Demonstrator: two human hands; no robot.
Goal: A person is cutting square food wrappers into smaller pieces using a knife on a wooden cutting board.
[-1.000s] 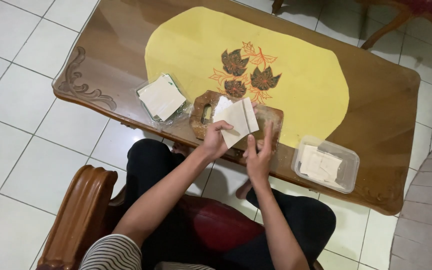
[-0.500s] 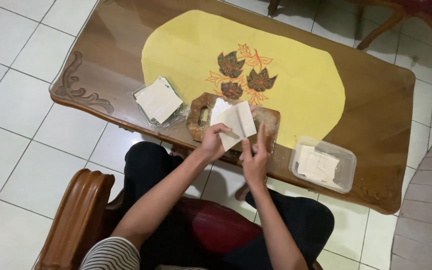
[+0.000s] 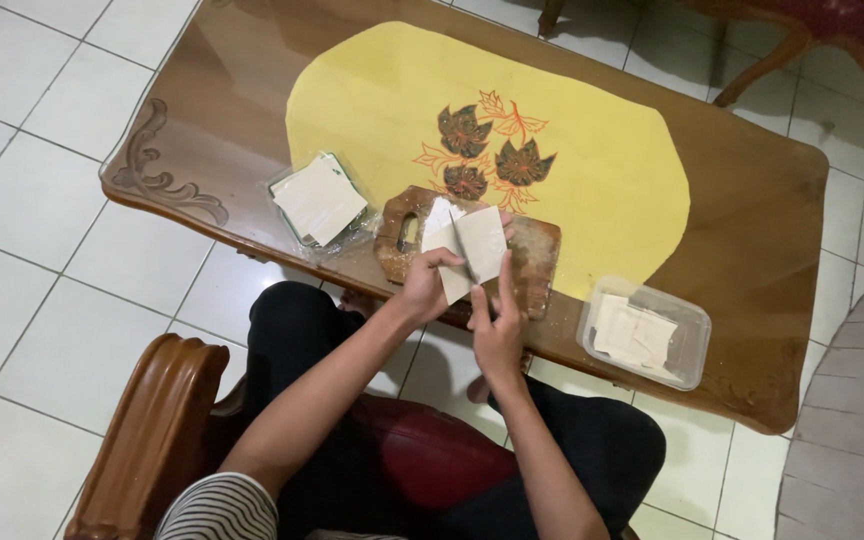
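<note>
Wrappers (image 3: 467,250), thin pale squares, sit pinched between my left hand (image 3: 422,290) and right hand (image 3: 497,335), held just above the wooden board (image 3: 532,265) at the table's (image 3: 752,220) near edge. I see a wrapper stack (image 3: 317,198) left, a plastic tub (image 3: 642,333) right.

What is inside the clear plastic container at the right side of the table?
The clear rectangular plastic container holds pale square dough sheets, overlapping. Whatever lies beneath them is hidden.

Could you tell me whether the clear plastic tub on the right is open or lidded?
Open: the clear rectangular plastic tub shows no lid, and pale square sheets lie exposed inside.
</note>
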